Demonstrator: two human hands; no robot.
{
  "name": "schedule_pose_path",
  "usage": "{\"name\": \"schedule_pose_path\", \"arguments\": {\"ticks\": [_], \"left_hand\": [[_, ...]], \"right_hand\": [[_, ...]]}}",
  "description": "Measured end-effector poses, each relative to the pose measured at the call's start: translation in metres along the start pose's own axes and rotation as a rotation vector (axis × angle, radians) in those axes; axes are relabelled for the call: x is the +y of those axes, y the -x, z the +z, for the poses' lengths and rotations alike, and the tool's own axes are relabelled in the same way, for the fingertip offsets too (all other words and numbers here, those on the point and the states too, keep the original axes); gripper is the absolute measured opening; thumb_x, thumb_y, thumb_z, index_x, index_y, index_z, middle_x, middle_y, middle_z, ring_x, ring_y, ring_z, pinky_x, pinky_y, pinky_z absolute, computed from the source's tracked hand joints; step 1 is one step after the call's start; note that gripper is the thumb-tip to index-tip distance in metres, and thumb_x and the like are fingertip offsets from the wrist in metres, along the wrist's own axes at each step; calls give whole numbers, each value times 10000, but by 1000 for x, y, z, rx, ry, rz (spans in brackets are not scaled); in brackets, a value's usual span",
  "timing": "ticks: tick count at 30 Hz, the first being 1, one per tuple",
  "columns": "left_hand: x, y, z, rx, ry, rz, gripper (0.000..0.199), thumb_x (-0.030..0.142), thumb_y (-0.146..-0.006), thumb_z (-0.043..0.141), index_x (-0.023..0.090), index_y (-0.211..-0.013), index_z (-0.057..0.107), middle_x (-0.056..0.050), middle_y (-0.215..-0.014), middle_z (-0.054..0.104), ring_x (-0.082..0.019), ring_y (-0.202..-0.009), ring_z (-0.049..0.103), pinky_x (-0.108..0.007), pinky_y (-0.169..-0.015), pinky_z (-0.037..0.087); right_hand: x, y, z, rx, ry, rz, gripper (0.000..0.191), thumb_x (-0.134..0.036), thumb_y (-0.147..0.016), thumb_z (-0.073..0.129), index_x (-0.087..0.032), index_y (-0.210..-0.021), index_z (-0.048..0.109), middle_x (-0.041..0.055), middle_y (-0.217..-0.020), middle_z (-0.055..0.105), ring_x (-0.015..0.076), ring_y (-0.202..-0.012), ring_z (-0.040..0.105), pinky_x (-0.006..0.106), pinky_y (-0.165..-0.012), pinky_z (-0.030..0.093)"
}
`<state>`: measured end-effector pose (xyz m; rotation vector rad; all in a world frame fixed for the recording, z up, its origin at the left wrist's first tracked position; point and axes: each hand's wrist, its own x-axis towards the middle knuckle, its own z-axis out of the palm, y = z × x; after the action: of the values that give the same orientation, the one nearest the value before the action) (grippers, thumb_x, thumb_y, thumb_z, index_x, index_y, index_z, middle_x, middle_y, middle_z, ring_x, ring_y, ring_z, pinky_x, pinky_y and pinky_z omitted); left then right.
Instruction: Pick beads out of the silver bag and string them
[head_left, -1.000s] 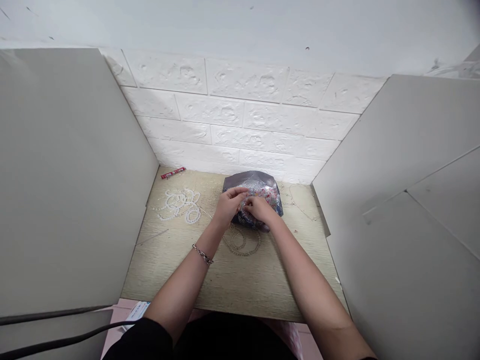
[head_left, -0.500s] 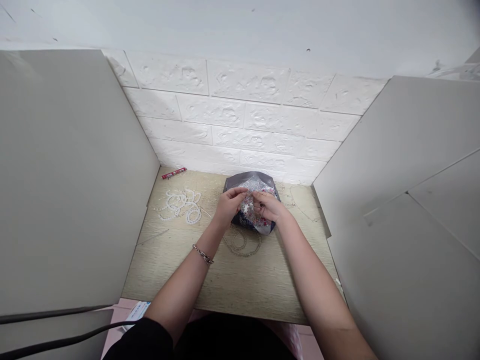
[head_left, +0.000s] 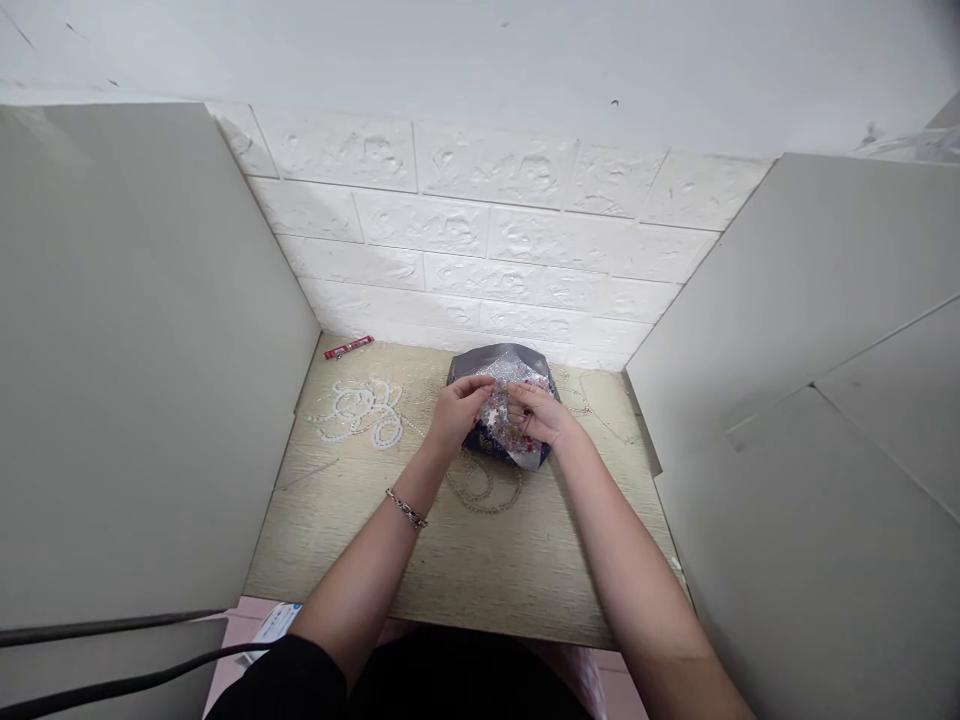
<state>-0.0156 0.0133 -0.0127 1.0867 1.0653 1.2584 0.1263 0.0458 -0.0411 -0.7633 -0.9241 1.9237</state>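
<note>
A silvery bag (head_left: 499, 358) with its top spread open stands near the back of the wooden table, and small shiny beads in red, blue and clear tones (head_left: 517, 440) show inside it. Over the bag, my left hand (head_left: 461, 408) has its thumb and index finger pinched together; what they hold is too small to make out. Close to its fingertips is my right hand (head_left: 538, 412), fingers curled and thumb pressed to the index finger, also on something too small to name. A strand of clear beads (head_left: 495, 510) curls in front of the bag.
White bead strands (head_left: 386, 430) lie on the table (head_left: 450, 570) at the left, below a red packet (head_left: 349, 347). A thin needle-like rod (head_left: 307, 474) is nearer the left edge. Thin strands (head_left: 604, 418) lie right of the bag. Grey panels (head_left: 135, 350) flank both sides.
My right hand's fingers have shifted very slightly over the bag. My left hand stays in nearly the same place.
</note>
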Motion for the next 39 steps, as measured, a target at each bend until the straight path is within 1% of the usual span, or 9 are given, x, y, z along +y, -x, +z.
{"name": "schedule_pose_path", "arguments": {"ticks": [5, 10, 15, 19, 22, 25, 28, 33, 39], "left_hand": [[-1, 0, 0, 15, -1, -5, 230, 246, -626, 572, 109, -810, 577, 77, -388, 372, -12, -335, 276, -156, -340, 205], [0, 0, -1, 24, -8, -7, 230, 247, -626, 568, 110, -810, 582, 81, -375, 352, -14, -332, 269, -159, -342, 207], [0, 0, 0, 35, -9, -13, 223, 246, -627, 568, 110, -804, 582, 81, -376, 346, -13, -331, 268, -157, -340, 205], [0, 0, 0, 29, -2, -14, 217, 245, -622, 572, 113, -794, 583, 76, -403, 369, -9, -336, 273, -156, -341, 208], [0, 0, 0, 28, -6, -14, 218, 251, -621, 571, 117, -793, 583, 69, -430, 395, -6, -339, 277, -156, -341, 210], [1, 1, 0, 32, -8, -24, 214, 247, -620, 568, 118, -791, 583, 70, -428, 392, -6, -337, 273, -156, -339, 210], [3, 2, 1, 33, -3, -24, 208, 242, -620, 565, 117, -786, 580, 72, -422, 388, -9, -338, 275, -155, -336, 209], [4, 2, 1, 24, 11, -21, 199, 239, -619, 565, 117, -776, 576, 70, -429, 396, -9, -340, 281, -153, -333, 208], [2, 2, 2, 13, 8, -14, 206, 238, -614, 570, 118, -781, 578, 72, -414, 390, -13, -343, 281, -156, -341, 217]], "right_hand": [[1, 0, 0, 20, 81, 8, 222, -270, -578, 654, -145, -672, 496, -98, -455, 270, 17, -394, 205, 189, -385, 180], [5, -3, -1, 136, 268, 22, 243, -324, -569, 648, -150, -654, 500, -98, -416, 290, 22, -371, 231, 202, -378, 175], [7, -4, -1, 238, 475, 5, 255, -354, -570, 622, -142, -683, 536, -79, -450, 390, 29, -360, 283, 205, -377, 185], [6, -4, 0, 300, 820, -59, 238, -344, -620, 563, -135, -728, 601, -26, -543, 537, 55, -408, 375, 212, -424, 272], [6, -5, 0, 360, 1202, -126, 203, -300, -649, 536, -137, -707, 642, 27, -641, 620, 112, -565, 506, 228, -552, 348], [7, -8, -1, 456, 1502, -133, 194, -275, -678, 513, -149, -715, 657, 59, -715, 647, 150, -687, 551, 236, -640, 358], [9, -10, -1, 486, 1678, -105, 221, -266, -716, 470, -152, -763, 653, 77, -790, 648, 162, -773, 556, 232, -689, 354], [10, -9, 0, 477, 1751, -66, 236, -221, -734, 430, -135, -759, 648, 106, -812, 638, 175, -824, 550, 240, -735, 343], [10, -7, 2, 461, 1759, -69, 219, -252, -729, 457, -145, -746, 647, 114, -786, 633, 196, -804, 554, 259, -702, 354]]}}
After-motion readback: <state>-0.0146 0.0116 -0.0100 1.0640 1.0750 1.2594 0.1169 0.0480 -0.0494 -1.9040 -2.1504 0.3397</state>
